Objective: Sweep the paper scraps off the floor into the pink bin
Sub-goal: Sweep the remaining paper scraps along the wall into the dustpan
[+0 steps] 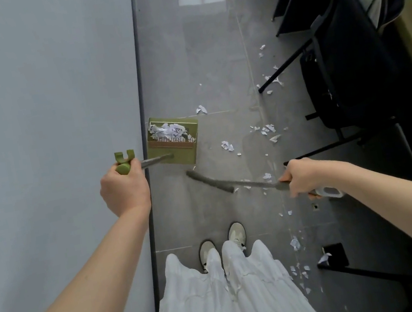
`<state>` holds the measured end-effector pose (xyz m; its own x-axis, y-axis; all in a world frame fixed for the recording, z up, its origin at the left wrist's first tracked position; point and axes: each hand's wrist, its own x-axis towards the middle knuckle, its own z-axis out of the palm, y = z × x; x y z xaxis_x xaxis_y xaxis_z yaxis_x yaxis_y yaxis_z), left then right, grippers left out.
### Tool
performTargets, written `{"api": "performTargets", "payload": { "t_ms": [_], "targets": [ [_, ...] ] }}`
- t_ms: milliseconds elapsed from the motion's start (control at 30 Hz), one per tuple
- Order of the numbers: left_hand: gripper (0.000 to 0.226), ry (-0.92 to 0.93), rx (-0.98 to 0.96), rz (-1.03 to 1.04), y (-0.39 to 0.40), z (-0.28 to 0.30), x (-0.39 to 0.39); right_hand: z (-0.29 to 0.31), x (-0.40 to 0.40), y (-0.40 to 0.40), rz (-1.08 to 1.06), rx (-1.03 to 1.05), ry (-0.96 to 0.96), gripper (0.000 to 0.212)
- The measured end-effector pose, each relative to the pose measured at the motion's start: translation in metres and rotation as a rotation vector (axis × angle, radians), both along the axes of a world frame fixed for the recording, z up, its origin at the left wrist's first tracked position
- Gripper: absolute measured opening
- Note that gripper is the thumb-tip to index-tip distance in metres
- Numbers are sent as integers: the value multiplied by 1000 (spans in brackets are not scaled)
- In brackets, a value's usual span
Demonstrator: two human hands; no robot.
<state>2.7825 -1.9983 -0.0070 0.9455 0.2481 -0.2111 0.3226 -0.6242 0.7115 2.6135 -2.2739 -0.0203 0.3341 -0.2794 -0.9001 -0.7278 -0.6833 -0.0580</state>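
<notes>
Left hand (124, 189): left of centre, grip curled round the green handle top of the dustpan (172, 141).
Dustpan: green, just above centre beside the grey wall (40, 101), a heap of paper scraps inside it.
Right hand (302, 177): right of centre, grip closed round the broom (210, 181) handle.
Broom: grey head on the floor (197, 62), just below the dustpan.
Loose scraps (227, 146): scattered on the floor at centre right, near the black chair (347, 64) legs.
Shoes (237, 233): lower centre.
</notes>
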Motion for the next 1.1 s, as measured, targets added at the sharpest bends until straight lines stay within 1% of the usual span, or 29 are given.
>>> {"api": "performTargets", "payload": {
  "t_ms": [100, 200, 300, 367, 467, 633, 700, 767, 833, 933, 1000, 1100],
  "targets": [
    [28, 0, 9, 12, -5, 0, 4, 2, -5, -5, -5, 91, 63, 45],
    [30, 2, 23, 13, -9, -1, 8, -1, -5, -9, -8, 108, 123, 49],
    [32, 8, 23, 29, -14, -1, 13, -13, 0, -27, -2, 45, 155, 45],
    [32, 7, 23, 37, -17, -2, 14, -19, 3, -41, -42, -12, 149, 43],
    [32, 4, 31, 45, -23, -2, 17, -18, 13, -57, -55, -64, 90, 37],
    [32, -6, 41, 39, -31, -5, 24, -17, 29, -60, 0, -127, -30, 44],
    [33, -11, 35, 35, -34, -4, 26, -16, 34, -56, 52, -148, -66, 37],
    [34, -11, 25, 45, -43, -2, 30, -14, 41, -55, 124, -157, -79, 22],
    [35, -16, 19, 56, -50, 0, 34, -16, 49, -53, 182, -131, -81, 15],
    [33, -21, 11, 64, -62, 2, 41, -10, 62, -57, 228, -57, -48, 18],
    [32, -22, 5, 68, -69, 4, 45, -4, 70, -58, 210, -10, -18, 24],
    [34, -32, -3, 79, -77, 4, 52, -8, 80, -54, 148, 94, 37, 26]
  ]
}}
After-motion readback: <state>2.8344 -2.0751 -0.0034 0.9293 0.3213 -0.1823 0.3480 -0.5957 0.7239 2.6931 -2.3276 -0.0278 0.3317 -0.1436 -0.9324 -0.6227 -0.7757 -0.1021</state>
